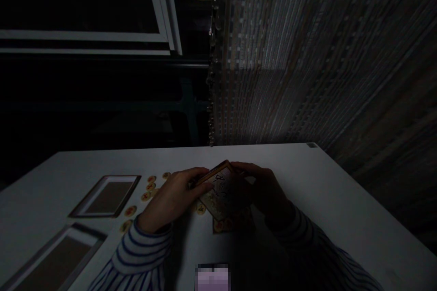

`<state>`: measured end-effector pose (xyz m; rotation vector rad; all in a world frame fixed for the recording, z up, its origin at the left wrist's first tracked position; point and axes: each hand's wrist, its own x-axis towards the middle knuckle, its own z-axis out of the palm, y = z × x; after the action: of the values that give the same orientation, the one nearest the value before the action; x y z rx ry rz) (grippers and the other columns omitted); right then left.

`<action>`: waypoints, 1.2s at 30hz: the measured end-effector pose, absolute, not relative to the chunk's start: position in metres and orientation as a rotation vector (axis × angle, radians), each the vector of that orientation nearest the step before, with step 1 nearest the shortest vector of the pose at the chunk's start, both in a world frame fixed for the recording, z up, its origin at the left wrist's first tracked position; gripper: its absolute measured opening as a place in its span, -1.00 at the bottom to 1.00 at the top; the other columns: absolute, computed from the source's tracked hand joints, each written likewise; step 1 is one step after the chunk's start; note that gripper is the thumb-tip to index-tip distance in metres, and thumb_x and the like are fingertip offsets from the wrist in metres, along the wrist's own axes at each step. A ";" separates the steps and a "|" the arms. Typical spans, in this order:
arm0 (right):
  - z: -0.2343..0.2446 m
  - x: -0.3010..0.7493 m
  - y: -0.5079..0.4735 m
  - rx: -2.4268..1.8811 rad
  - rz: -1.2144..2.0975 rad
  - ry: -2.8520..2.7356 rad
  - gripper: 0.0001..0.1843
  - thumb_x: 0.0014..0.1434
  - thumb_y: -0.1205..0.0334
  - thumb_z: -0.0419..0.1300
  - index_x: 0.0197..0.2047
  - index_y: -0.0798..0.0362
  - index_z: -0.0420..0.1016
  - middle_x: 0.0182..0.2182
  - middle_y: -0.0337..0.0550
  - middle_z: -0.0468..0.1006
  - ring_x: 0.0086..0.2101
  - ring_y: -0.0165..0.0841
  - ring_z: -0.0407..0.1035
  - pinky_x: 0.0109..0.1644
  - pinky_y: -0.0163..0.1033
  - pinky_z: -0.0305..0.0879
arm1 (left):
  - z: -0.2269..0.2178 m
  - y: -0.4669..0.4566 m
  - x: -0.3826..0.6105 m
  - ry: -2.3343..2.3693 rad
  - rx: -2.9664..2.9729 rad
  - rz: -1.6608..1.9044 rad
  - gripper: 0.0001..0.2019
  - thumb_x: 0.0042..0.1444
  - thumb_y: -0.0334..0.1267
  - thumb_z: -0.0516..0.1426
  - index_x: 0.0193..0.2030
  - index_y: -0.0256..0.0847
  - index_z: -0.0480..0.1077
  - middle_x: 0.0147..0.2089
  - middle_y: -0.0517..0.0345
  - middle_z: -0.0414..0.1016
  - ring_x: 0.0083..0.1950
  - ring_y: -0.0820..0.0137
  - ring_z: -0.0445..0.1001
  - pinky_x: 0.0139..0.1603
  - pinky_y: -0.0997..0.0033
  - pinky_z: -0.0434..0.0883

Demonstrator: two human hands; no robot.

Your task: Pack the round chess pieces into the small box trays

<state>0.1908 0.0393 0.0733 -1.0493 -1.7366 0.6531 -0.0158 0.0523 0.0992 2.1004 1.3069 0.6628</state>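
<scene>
Both hands hold a flat printed box [220, 191] with dark brush-style characters on its top and a brown edge. It is tilted over the table. My left hand [174, 195] grips its left edge, the thumb on top. My right hand [261, 186], in deep shadow, has its fingers at the upper right corner. Under the box lies a reddish-brown piece [228, 225] with round shapes on it, partly hidden. Several round Chinese chess pieces [130, 211] with red or dark characters lie around my left hand; one chess piece [200, 209] sits just below the box.
Two shallow open frames or box parts, one further back [78, 214] and one nearer [85, 227], lie on the left of the white table [341, 218]. A pixelated pinkish object [212, 278] is at the near edge. A woven curtain [273, 63] hangs behind, beside a dark window frame [164, 9].
</scene>
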 end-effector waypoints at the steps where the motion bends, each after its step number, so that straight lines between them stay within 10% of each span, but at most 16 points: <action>1: 0.074 0.191 0.039 -1.050 0.646 -1.749 -0.68 0.03 0.26 0.14 -0.09 -0.06 0.41 -0.23 -0.19 0.52 -0.30 -0.36 0.41 -0.23 -0.21 0.38 | 0.100 0.052 -0.015 1.298 2.094 0.658 -0.69 0.02 -0.04 0.01 -0.12 -0.04 0.39 -0.20 0.22 0.51 -0.22 0.31 0.45 -0.17 0.41 0.32; 36: 0.071 0.206 0.054 -1.191 0.439 -1.838 -0.71 0.10 0.14 0.08 -0.12 0.04 0.42 -0.27 -0.14 0.53 -0.32 -0.36 0.40 -0.23 -0.23 0.35 | 0.083 0.065 -0.026 1.277 1.874 0.770 -0.66 -0.06 -0.03 0.07 -0.22 -0.20 0.42 -0.30 0.09 0.51 -0.30 0.31 0.45 -0.29 0.41 0.35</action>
<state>0.2065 0.0536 0.0708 -1.1907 -1.8383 0.4389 -0.0263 0.0654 0.0827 1.8739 1.2770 0.7704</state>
